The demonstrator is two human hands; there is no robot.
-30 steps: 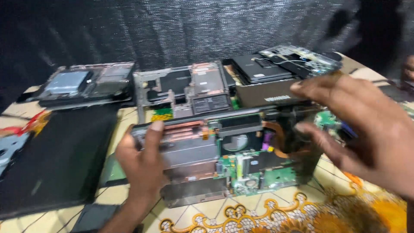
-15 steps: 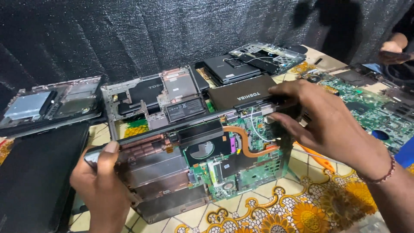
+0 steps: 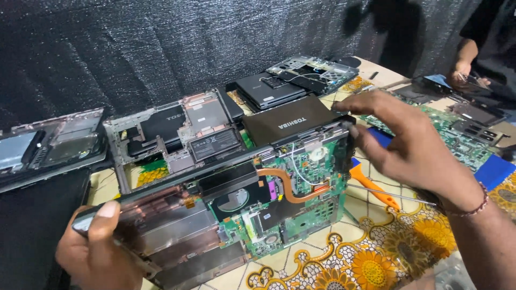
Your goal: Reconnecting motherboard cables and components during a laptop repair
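Gripping opened laptop base edges — left hand | right hand

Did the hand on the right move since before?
Yes. The right hand hovered open past the opened laptop's right end; now its fingers grip that far right corner. The camera shifted too, so judge against the laptop.

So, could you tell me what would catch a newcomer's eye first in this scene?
Most striking is the opened laptop at centre, its green circuit board and copper pipe bare, gripped by the left hand at one end and the right hand at the other. More stripped laptops lie behind, on a sunflower-patterned tablecloth.
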